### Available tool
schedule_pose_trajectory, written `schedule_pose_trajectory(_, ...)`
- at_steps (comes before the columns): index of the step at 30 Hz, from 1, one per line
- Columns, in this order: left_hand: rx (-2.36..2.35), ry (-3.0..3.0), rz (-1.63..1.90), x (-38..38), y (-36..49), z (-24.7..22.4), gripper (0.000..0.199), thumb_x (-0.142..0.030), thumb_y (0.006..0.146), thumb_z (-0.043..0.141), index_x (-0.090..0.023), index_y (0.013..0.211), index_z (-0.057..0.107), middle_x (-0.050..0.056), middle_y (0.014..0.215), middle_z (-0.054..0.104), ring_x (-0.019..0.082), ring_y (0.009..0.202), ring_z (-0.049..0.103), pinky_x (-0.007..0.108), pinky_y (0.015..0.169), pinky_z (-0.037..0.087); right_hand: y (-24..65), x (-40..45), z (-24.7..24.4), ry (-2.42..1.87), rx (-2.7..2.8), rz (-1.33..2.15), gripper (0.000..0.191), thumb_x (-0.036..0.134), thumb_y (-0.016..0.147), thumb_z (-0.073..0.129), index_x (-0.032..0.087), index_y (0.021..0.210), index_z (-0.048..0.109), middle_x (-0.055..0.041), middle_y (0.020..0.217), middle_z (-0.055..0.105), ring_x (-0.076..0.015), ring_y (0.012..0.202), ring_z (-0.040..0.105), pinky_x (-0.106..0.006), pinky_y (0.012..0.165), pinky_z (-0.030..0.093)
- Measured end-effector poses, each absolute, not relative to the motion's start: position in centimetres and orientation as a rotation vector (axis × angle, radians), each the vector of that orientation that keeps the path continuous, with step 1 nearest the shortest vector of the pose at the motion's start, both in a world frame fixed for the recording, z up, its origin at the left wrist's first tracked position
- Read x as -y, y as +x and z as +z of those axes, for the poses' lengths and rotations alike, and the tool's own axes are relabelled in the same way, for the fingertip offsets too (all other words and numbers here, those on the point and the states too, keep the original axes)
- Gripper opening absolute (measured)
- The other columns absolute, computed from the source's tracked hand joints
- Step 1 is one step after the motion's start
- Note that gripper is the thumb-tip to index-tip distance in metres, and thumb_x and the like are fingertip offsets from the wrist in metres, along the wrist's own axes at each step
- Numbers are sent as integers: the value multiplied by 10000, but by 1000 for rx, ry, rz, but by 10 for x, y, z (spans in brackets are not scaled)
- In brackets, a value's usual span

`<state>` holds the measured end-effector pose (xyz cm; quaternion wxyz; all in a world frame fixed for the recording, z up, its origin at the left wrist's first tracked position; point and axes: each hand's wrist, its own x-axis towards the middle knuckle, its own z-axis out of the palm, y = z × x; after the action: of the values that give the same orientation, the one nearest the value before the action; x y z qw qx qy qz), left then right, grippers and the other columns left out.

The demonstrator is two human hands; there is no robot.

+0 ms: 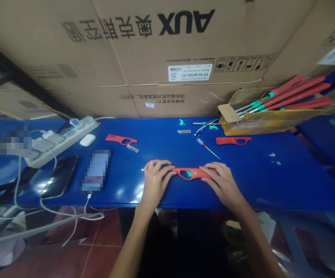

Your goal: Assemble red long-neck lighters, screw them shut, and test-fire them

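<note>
My left hand (155, 178) and my right hand (221, 180) grip a red utility lighter (194, 173) lying crosswise between them. The left fingers are closed around its neck, and a metal tip peeks out left of that hand. The right fingers wrap the handle end. A green trigger shows in the lighter's finger loop. Beyond my hands lie a screwdriver (204, 144) and two red handle shells, one at the left (121, 139) and one at the right (233, 141). Small clear tanks (184, 131) and green triggers (181, 122) are scattered near them.
On the blue table (155, 133), an open carton (271, 121) of red lighters stands at the back right. A power strip (65, 141), white earbud case (87, 140), two phones and cables occupy the left. A large cardboard box (138, 73) walls off the back.
</note>
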<state>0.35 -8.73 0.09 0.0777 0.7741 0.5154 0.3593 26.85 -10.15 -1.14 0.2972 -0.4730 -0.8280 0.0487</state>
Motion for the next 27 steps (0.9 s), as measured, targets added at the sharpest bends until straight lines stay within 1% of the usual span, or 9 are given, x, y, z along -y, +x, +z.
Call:
schedule_pose_trajectory(2, -1591, 2337, 1047, 87, 4, 0, 119, -270, 906, 726, -265, 1020, 762, 34, 1118, 738, 263, 1100, 579, 550, 1086, 319, 268, 101, -14, -1279, 2216, 115, 317, 310, 1024, 529, 190, 1286, 660, -120, 1174, 665, -262, 1138, 573, -435, 961, 469)
schedule_pose_trajectory(4, -1610, 2341, 1029, 88, 4, -1, 121, -274, 893, 741, -274, 1012, 765, 20, 1099, 743, 262, 1113, 584, 584, 1132, 256, 268, 101, -16, -1302, 2229, 122, 321, 321, 1028, 518, 190, 1284, 661, -120, 1177, 667, -260, 1135, 577, -439, 969, 462)
schedule_pose_trajectory(11, -1611, 2323, 992, 88, 5, -2, 100, -272, 901, 731, -265, 995, 765, 13, 1041, 757, 246, 1056, 606, 578, 1128, 283, 268, 102, -18, -1337, 2248, 175, 336, 347, 1039, 490, 231, 1309, 654, -114, 1192, 670, -265, 1146, 593, -457, 968, 476)
schedule_pose_trajectory(15, -1609, 2326, 966, 87, 6, -2, 91, -264, 906, 726, -259, 987, 767, 14, 1044, 748, 238, 1036, 609, 576, 1124, 296, 267, 101, -15, -1337, 2211, 230, 337, 343, 1035, 497, 212, 1292, 671, -116, 1197, 674, -253, 1122, 617, -436, 952, 505)
schedule_pose_trajectory(19, -1594, 2334, 938, 87, 8, -3, 92, -283, 927, 702, -257, 992, 763, 20, 1043, 741, 230, 1033, 612, 569, 1126, 295, 267, 101, -10, -1326, 2183, 309, 307, 326, 1022, 527, 187, 1234, 699, -111, 1176, 691, -240, 1100, 633, -403, 928, 523)
schedule_pose_trajectory(22, -1582, 2334, 887, 84, 9, -1, 84, -299, 934, 694, -255, 971, 756, 12, 1033, 743, 226, 1034, 614, 564, 1129, 298, 268, 100, -4, -1358, 2189, 331, 264, 331, 996, 581, 222, 1195, 717, -82, 1153, 711, -245, 1082, 632, -419, 923, 513)
schedule_pose_trajectory(24, -1581, 2348, 805, 81, 9, 4, 82, -309, 938, 689, -253, 936, 750, 1, 1025, 744, 231, 1036, 614, 584, 1135, 289, 269, 98, 0, -1389, 2211, 345, 235, 337, 974, 623, 254, 1168, 725, -58, 1144, 720, -248, 1073, 627, -438, 924, 501)
schedule_pose_trajectory(27, -1545, 2434, 664, 78, 7, 12, 100, -302, 956, 664, -246, 919, 740, -9, 1014, 739, 234, 1043, 614, 627, 1169, 234, 271, 96, 1, -1412, 2258, 363, 220, 360, 957, 649, 279, 1147, 724, -33, 1120, 728, -239, 1025, 630, -444, 906, 496)
